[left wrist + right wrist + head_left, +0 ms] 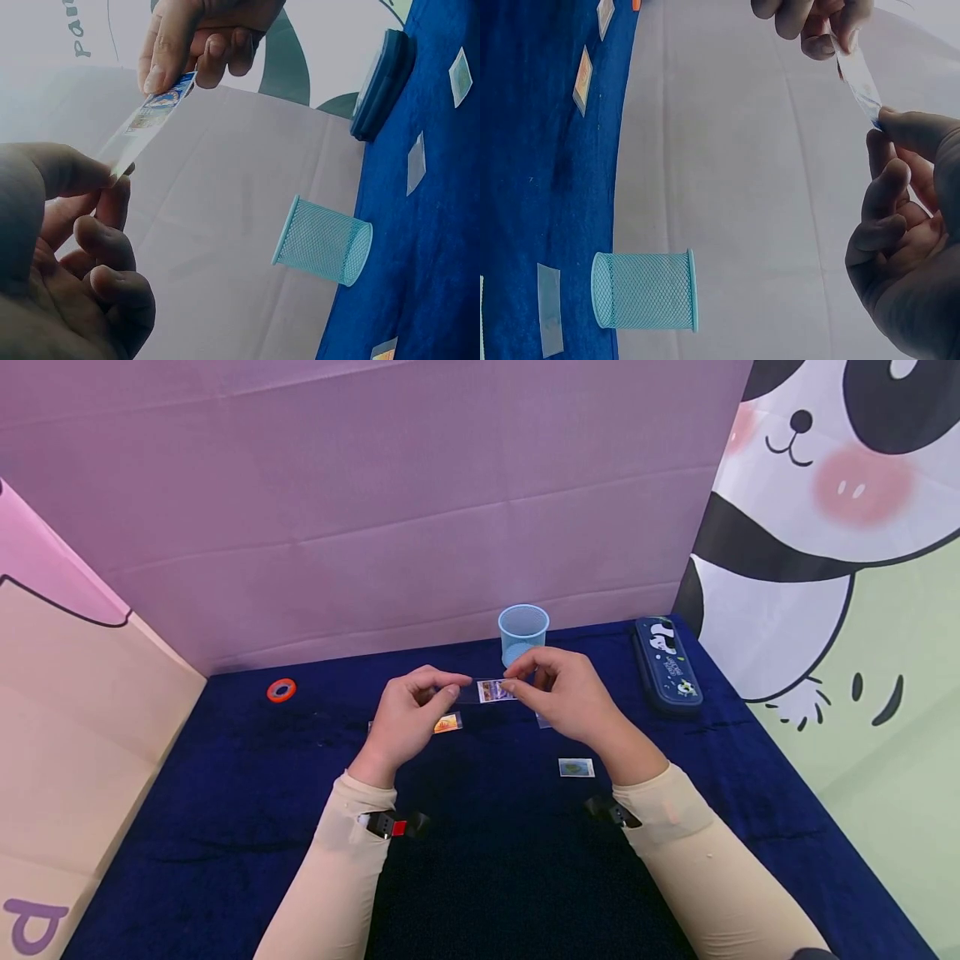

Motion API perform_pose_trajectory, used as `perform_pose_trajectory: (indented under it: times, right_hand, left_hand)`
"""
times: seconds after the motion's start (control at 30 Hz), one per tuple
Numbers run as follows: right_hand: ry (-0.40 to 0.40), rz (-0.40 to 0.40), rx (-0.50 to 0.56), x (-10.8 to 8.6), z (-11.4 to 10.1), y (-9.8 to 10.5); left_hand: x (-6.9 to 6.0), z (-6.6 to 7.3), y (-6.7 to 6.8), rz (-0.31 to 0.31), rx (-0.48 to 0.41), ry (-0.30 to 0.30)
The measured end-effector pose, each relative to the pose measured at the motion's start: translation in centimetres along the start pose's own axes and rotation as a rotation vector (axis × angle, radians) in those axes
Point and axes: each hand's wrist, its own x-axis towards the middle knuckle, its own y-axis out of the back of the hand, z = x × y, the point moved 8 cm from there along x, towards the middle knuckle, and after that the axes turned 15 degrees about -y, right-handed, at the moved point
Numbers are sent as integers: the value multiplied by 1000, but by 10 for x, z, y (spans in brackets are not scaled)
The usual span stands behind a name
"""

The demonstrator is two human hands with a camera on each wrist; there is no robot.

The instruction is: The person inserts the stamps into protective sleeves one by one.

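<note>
Between the two hands, raised above the table, is a small purple-and-blue stamp (492, 691) with a white border. It meets a clear plastic sleeve (124, 154); how far it sits inside cannot be told. My left hand (408, 714) pinches the sleeve's left end between thumb and index finger. At the other end, my right hand (566, 693) pinches the stamp with thumb and fingertips, covering its right part. An orange stamp in a sleeve (447, 722) lies beyond the left hand, partly hidden. Below the right hand lies a blue-green stamp (576, 767).
A light-blue mesh cup (523, 625) stands behind the hands. Another clear sleeve (550, 309) lies flat near it. On the right is a navy pencil case (667, 664), and a red-orange tape roll (281, 691) lies far left on the dark blue cloth (225, 777).
</note>
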Motion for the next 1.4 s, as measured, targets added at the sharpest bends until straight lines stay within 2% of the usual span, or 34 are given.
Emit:
perform_pose_trajectory:
  times: [0.4, 0.67, 1.4]
  right_hand:
    - [6, -3, 15, 0, 1, -1]
    - [38, -4, 13, -1, 0, 0]
    - [-6, -29, 26, 0, 2, -4]
  left_hand:
    - [0, -3, 6, 65, 31, 30]
    - [1, 0, 9, 84, 61, 0]
    - [-1, -1, 4, 84, 26, 13]
